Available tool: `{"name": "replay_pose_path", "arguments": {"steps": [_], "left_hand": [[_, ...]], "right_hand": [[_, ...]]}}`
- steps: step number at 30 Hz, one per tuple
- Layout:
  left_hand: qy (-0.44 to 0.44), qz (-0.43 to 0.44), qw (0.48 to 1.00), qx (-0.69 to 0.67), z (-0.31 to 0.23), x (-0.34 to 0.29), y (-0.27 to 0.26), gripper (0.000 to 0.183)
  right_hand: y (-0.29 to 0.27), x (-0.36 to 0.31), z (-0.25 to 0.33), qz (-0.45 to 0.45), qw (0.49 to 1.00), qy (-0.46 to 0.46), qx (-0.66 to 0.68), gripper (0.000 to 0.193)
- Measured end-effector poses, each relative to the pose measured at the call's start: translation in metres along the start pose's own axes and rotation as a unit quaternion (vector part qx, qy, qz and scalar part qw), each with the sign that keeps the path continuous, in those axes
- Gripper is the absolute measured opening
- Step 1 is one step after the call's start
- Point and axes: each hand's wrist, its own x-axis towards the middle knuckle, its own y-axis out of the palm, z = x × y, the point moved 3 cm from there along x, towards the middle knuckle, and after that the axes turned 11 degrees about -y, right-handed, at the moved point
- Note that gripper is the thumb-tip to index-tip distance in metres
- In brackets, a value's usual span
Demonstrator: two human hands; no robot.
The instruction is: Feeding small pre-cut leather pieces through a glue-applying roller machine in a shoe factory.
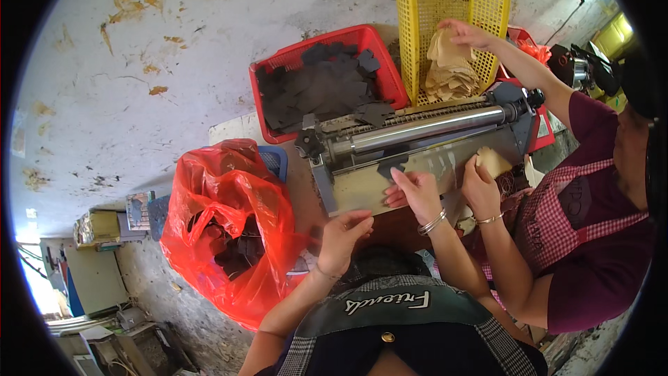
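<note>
My left hand (341, 240) is at the front left corner of a roller machine (424, 129), its fingers curled; whatever may be inside them is hidden. My right hand (416, 196) hovers over the machine's pale front plate (358, 191) with fingers stretched apart. Just beyond its thumb, a dark flat piece (392, 167) lies at the rollers' front; I cannot tell whether the thumb touches it. To my right, a co-worker's hand (480, 184) is at a tan flat piece (492, 161). The co-worker's other hand (465, 33) touches tan pieces (449, 73) stacked in a yellow basket (410, 35).
Behind the machine, a red basket (261, 101) holds many dark flat pieces (320, 87). A red plastic bag (223, 257) with dark scraps stands at my left, against a blue basket (275, 160). The co-worker (591, 237) stands close at my right. A stained wall (139, 42) rises behind.
</note>
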Motion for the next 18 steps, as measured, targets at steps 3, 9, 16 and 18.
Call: {"name": "replay_pose_path", "arguments": {"steps": [3,9,16,18], "left_hand": [[-0.030,0.018,0.999,-0.009,-0.002,-0.008,-0.005,0.024],[0.004,0.058,0.998,0.029,-0.011,-0.017,-0.001,0.022],[-0.003,0.019,1.000,-0.004,-0.007,-0.024,-0.019,0.024],[0.001,-0.008,1.000,-0.018,-0.002,-0.029,-0.030,0.024]], "right_hand": [[0.008,0.008,0.056,-0.016,0.988,-0.089,-0.125,0.032],[0.029,0.164,0.137,0.010,0.918,-0.317,-0.237,0.022],[0.069,0.347,0.019,0.253,0.736,-0.266,-0.569,0.047],[0.073,0.360,0.001,0.255,0.720,-0.237,-0.601,0.041]]}}
